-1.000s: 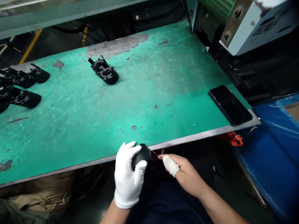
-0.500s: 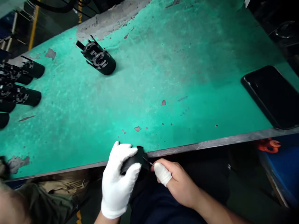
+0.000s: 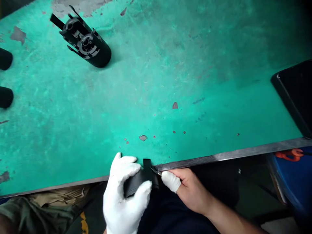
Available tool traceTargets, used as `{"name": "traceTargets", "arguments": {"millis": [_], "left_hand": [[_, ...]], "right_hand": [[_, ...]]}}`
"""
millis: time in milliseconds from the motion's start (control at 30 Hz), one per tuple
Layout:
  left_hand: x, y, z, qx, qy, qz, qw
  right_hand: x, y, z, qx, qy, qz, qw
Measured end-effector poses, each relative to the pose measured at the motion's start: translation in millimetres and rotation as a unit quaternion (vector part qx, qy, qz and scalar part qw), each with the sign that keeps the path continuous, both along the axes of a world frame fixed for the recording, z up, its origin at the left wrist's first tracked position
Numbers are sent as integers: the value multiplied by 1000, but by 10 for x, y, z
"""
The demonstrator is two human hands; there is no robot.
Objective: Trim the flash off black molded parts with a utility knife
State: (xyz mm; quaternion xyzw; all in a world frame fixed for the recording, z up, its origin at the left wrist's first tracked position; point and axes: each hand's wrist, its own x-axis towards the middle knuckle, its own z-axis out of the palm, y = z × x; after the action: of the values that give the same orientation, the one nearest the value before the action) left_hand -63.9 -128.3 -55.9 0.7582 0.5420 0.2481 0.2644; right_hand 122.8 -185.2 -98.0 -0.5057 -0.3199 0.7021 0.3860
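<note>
My left hand [image 3: 126, 191], in a white glove, is wrapped round a dark cylindrical part [image 3: 137, 182] at the table's front edge. A flat black tab sticks up from that part. Close on its right is my right hand [image 3: 188, 187], bare except for a white cover on the thumb. It pinches a small thin metal tool [image 3: 156, 171], whose tip meets or nearly meets the part's edge. Most of the tool is hidden by the fingers.
On the green table [image 3: 146, 91], a black part with prongs [image 3: 85, 42] lies at the upper left. Dark cylinders [image 3: 5, 97] show at the left edge, a black phone-like device [image 3: 297, 94] at the right. Orange handles [image 3: 290, 154] rest below the edge; another person's sleeve [image 3: 36, 211] is lower left.
The view has come closer, pushing the pronged part up and left and the device right. The held part has turned slightly, its tab now more upright. Both hands keep their holds.
</note>
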Motion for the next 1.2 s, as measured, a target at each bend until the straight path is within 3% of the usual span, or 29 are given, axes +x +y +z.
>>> {"name": "traceTargets", "arguments": {"millis": [200,400,567,667,800,900,1000,1100,1200], "left_hand": [[-13,32,-35,8,-15,-11,1000],[-29,13,-64,30,0,-16,999],[15,45,-63,45,12,-9,999],[58,16,3,54,19,-8,998],[15,-229,246,29,30,-20,999],[-99,-437,465,-10,-39,-11,999],[-188,-494,587,-51,-107,-10,993],[-199,-435,566,-106,-117,-71,985],[-168,-369,455,-57,-82,-42,994]], "right_hand": [[-71,36,63,-27,-19,-20,999],[-68,-133,66,-9,-20,-56,998],[-206,-176,92,59,-47,-60,995],[-308,-178,133,102,-141,-116,978],[-273,-213,178,174,-198,-144,954],[-185,-135,258,210,-149,-140,956],[-228,8,406,124,41,-91,987],[-403,77,503,38,211,-27,976],[-504,-13,402,29,179,-67,981]]}}
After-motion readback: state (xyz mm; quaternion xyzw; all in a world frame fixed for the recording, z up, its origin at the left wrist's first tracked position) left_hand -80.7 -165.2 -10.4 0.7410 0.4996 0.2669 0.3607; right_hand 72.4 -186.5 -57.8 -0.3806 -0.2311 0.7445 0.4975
